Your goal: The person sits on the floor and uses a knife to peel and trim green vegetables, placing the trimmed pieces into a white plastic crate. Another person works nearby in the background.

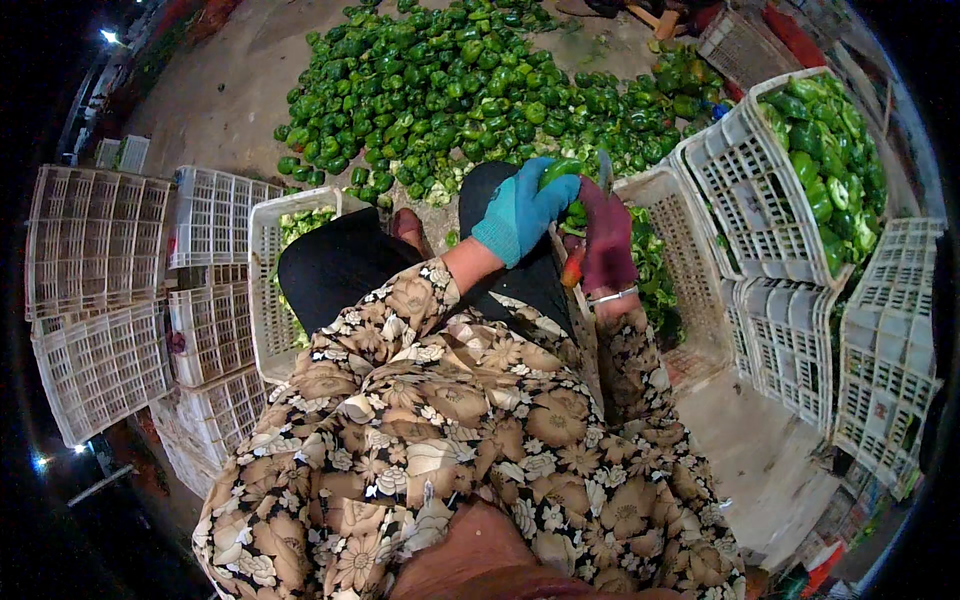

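Note:
My left hand (517,214), in a teal knit glove, grips a green bell pepper (561,171) above my right knee. Close against it is my right hand (609,236) in a maroon glove, closed around a knife whose grey blade (604,169) points up past the fingers. The knife's handle is hidden in the glove. Just below the hands, an orange-red thing (573,267) shows; I cannot tell what it is. Beside my right leg, a white plastic crate (694,247) holds cut green pepper pieces (654,277), partly covered by my right arm.
A large heap of green bell peppers (420,90) covers the floor ahead. At my left leg, a white crate (264,300) contains pale green pepper scraps (306,219). Stacked crates (101,240) stand farther left. On the right stack, a crate (742,187) is full of opened peppers (829,172).

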`<state>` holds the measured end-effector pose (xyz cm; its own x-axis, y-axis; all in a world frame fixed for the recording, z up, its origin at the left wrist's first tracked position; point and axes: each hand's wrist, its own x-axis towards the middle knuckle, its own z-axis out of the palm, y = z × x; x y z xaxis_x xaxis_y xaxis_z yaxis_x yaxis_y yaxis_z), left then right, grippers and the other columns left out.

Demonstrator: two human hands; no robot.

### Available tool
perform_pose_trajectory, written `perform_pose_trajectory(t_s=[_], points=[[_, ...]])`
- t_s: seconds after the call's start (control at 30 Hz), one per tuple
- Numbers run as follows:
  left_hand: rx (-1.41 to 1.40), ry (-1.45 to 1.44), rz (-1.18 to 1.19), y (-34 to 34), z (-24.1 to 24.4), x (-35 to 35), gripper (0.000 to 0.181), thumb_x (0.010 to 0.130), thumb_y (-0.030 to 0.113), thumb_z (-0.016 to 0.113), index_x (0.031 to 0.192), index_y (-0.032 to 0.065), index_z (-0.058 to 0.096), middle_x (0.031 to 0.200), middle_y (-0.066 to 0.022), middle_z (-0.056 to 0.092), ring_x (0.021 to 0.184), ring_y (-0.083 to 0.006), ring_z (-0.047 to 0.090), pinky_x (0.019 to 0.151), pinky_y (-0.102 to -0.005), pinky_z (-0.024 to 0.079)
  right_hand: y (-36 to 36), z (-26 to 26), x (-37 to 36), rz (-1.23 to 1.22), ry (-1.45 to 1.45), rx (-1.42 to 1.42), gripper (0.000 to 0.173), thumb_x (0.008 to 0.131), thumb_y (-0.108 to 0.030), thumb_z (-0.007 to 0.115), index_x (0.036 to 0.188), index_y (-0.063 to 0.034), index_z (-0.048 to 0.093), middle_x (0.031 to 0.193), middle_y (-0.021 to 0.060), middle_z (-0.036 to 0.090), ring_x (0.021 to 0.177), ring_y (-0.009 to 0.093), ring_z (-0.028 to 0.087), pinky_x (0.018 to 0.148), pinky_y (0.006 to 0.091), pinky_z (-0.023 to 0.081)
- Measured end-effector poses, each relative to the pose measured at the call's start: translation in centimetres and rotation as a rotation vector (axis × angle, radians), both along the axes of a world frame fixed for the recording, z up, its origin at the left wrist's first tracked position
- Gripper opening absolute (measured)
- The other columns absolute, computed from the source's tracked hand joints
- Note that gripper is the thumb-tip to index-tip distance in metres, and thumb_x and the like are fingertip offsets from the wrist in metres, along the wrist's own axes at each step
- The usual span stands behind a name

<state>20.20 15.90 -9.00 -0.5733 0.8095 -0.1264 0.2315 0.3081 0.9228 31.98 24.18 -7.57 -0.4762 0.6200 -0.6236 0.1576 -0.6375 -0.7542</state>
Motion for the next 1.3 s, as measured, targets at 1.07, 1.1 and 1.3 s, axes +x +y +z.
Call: perform_pose_trajectory(t_s=[1.07, 1.1, 1.3], points=[[0.11, -1.336, -0.316, 5.3, -1.4, 2.6, 0.055, 0.094, 0.049, 0.057, 0.132, 0.0088, 0.056, 0.107, -0.0124, 0.07, 0.083, -0.0262, 0.071, 0.068, -0.0337, 0.059, 4.1, -9.5, 13.9, -0.455, 0.632, -0.133, 0.052, 0.095, -0.052, 0.053, 0.125, -0.0098, 0.058, 0.118, 0.0115, 0.063, 0.107, 0.027, 0.062, 0.087, 0.0418, 0.055], [0.086, -0.919, -0.357, 5.4, -1.2, 2.8, 0.056, 0.093, 0.047, 0.059, 0.134, 0.0094, 0.054, 0.112, -0.0138, 0.068, 0.089, -0.0277, 0.07, 0.074, -0.0351, 0.058, 4.3, -9.5, 13.8, -0.456, 0.554, -0.064, 0.053, 0.094, -0.054, 0.053, 0.124, -0.01, 0.059, 0.116, 0.0111, 0.064, 0.105, 0.027, 0.063, 0.087, 0.0409, 0.054], [0.295, 0.506, -0.613, 5.8, 2.0, 4.0, 0.074, 0.077, 0.039, 0.075, 0.141, 0.012, 0.049, 0.141, -0.0233, 0.049, 0.129, -0.039, 0.049, 0.107, -0.0467, 0.041, 4.7, -6.0, 12.1, -0.45, 0.51, -0.106, 0.054, 0.095, -0.058, 0.051, 0.119, -0.0108, 0.062, 0.107, 0.0072, 0.068, 0.096, 0.021, 0.065, 0.086, 0.0365, 0.053]])
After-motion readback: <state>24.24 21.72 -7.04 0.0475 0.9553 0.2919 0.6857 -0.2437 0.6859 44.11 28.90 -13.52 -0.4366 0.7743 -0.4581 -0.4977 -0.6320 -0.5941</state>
